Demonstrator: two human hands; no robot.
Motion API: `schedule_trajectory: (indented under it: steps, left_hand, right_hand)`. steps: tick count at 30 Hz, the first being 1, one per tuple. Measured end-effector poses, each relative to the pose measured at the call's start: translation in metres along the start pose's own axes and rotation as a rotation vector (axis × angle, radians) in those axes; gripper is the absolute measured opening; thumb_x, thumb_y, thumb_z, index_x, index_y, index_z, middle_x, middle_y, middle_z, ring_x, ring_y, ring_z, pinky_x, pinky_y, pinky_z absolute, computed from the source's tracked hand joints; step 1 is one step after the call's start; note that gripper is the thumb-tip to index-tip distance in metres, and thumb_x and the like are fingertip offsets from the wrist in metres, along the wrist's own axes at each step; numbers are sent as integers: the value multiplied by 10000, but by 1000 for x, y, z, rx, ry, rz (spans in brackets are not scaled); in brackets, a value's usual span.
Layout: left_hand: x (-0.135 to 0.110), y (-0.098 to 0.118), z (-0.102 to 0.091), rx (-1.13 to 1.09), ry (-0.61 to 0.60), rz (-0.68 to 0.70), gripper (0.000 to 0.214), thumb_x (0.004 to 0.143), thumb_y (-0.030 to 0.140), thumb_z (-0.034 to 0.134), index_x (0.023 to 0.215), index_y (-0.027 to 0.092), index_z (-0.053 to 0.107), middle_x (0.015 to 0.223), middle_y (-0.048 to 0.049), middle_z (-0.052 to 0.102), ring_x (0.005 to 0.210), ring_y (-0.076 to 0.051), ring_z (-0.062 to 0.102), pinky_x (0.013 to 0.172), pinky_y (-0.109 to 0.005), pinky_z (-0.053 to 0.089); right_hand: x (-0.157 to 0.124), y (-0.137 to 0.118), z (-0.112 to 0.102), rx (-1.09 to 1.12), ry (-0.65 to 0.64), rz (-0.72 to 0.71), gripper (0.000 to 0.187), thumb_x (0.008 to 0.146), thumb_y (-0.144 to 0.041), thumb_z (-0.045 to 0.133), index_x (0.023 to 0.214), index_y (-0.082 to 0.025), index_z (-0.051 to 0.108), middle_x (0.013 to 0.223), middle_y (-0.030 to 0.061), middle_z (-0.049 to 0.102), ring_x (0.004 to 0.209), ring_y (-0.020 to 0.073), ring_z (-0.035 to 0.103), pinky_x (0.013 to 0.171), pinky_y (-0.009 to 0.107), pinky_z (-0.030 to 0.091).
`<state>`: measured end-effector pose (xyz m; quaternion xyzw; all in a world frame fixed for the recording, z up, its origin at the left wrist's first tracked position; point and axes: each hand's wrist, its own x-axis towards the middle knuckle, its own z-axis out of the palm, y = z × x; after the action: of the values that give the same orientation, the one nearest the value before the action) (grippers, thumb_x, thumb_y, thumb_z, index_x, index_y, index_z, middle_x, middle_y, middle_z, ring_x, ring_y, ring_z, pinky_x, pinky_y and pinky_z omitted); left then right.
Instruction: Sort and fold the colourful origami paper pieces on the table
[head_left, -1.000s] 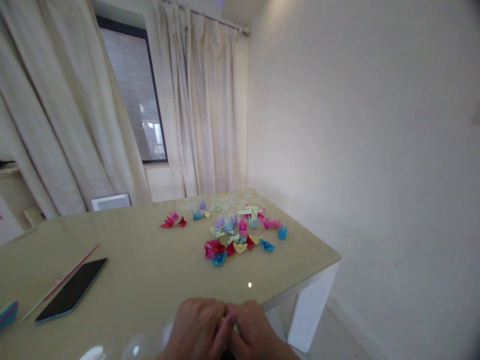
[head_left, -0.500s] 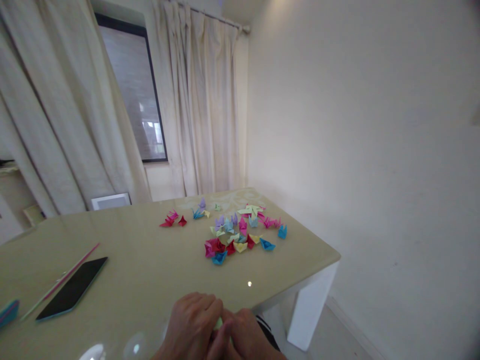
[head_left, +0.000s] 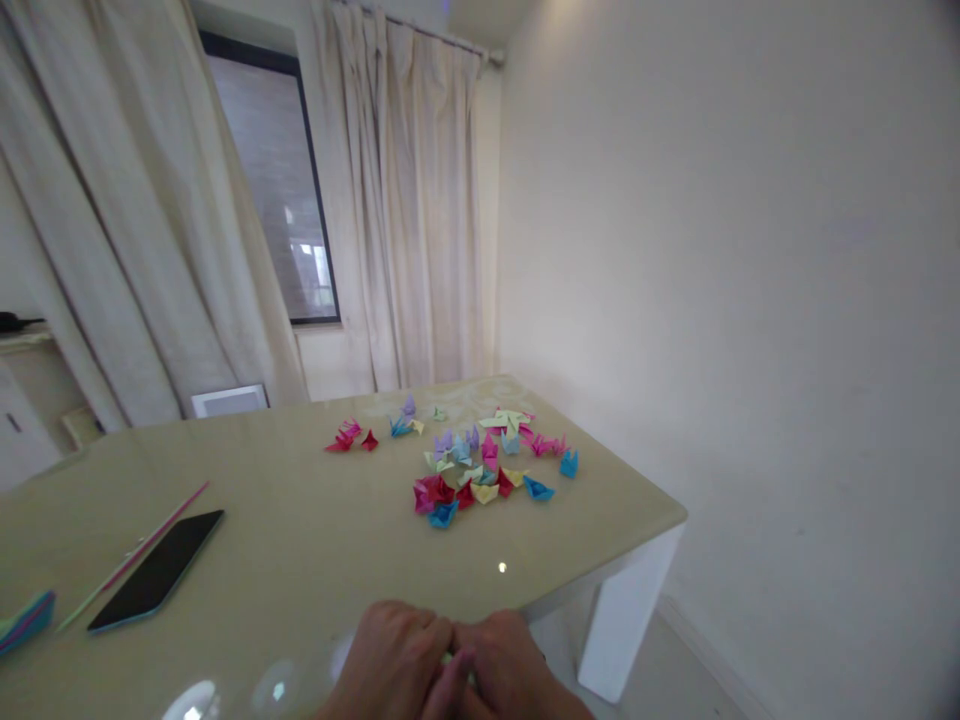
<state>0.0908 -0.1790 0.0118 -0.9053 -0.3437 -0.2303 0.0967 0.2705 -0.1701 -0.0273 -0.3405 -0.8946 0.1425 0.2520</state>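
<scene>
Your L hand and R hand pinched pale-green paper, mostly hidden, betw. curled fingers nr. the table edge. Step in hand was prob. folding; next move seemingly called for steady thumb pressure.

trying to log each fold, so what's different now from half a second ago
The right hand has come up about level with the left hand, their knuckles now meeting, and less of the green paper between them shows. Nothing was visibly picked up or let go. The paper figures and phone stayed put; the view just shifted slightly.
</scene>
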Motion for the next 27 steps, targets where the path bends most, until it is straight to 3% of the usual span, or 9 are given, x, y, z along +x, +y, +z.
schedule_trajectory:
  steps: [3, 9, 12, 15, 21, 27]
  left_hand:
    - [1, 0, -3, 17, 33, -7, 372, 998, 307, 417, 670, 260, 585, 580, 5, 684, 475, -180, 654, 506, -360, 358]
    - [14, 3, -21, 89, 221, 21, 371, 1025, 288, 364, 691, 264, 523, 581, -1, 625, 478, -172, 602, 528, -342, 379]
    - [16, 3, -23, 108, 249, 51, 355, 1020, 295, 352, 705, 268, 512, 601, -6, 620, 498, -179, 600, 533, -350, 382]
    - [15, 3, -21, 100, 224, 41, 356, 1029, 307, 353, 713, 272, 515, 598, 1, 624, 494, -180, 604, 531, -352, 380]
    - [12, 4, -16, 75, 150, -11, 405, 1069, 350, 325, 734, 276, 541, 598, 6, 657, 493, -185, 641, 532, -345, 394]
    - [-1, -3, 4, 31, -138, -105, 422, 1102, 458, 338, 894, 253, 643, 736, -16, 769, 641, -228, 756, 563, -339, 425]
  right_hand:
    - [0, 1, 6, 31, 38, 19, 711, 1059, -695, 170, 834, -214, 643, 664, 32, 683, 522, 159, 581, 492, 267, 287]
    - [3, -7, 17, 141, 247, 7, 748, 1067, -711, 69, 990, -214, 623, 740, 48, 716, 574, 183, 662, 520, 267, 375]
    - [3, -9, 22, 140, 285, -12, 733, 1075, -708, 60, 1078, -218, 607, 730, 34, 701, 557, 180, 651, 493, 258, 362]
    - [2, -5, 24, 128, 264, -26, 717, 1088, -674, 50, 1097, -216, 602, 705, 24, 691, 511, 168, 612, 471, 259, 336]
    - [-3, 3, 18, 25, 231, -7, 596, 1094, -658, 177, 1007, -227, 579, 781, 47, 728, 631, 190, 674, 570, 254, 418]
    - [-3, 12, 0, -166, 96, 79, 522, 1064, -644, 238, 924, -238, 535, 761, 50, 737, 637, 227, 709, 549, 300, 359]
